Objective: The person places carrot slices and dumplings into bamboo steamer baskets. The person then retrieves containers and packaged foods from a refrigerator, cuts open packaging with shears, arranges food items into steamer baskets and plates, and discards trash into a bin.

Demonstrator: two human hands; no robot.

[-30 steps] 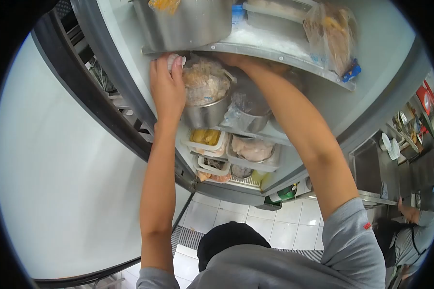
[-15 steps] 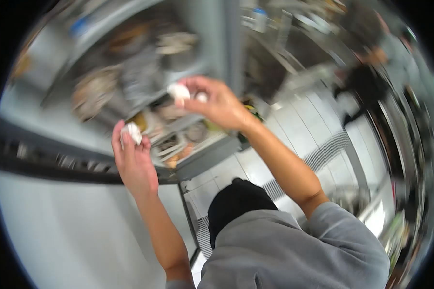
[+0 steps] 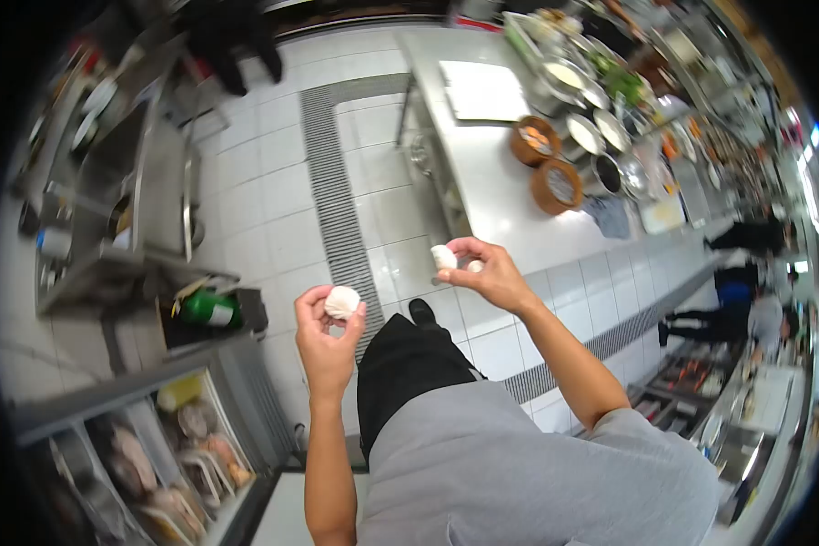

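My left hand [image 3: 326, 337] is closed round a white, ridged, roundish piece [image 3: 342, 302], held between thumb and fingers. Further right, my right hand [image 3: 491, 275] pinches a white piece [image 3: 444, 257] between thumb and fingertips. A second small white piece [image 3: 475, 266] shows against the fingers of that same hand. What the white pieces are is hard to make out. Both hands are in the air above the tiled floor, apart from each other.
A steel table [image 3: 491, 173] bears a white board [image 3: 484, 91], brown bowls [image 3: 555, 186] and several pots. Open fridge drawers or shelves with food [image 3: 191, 455] are at lower left, beside a green container [image 3: 211, 309]. A sink unit stands left. Several people [image 3: 764, 323] are at the right.
My hands have come out of the fridge, and the view has swung from its shelves to the kitchen floor and table. White pieces remain in both hands.
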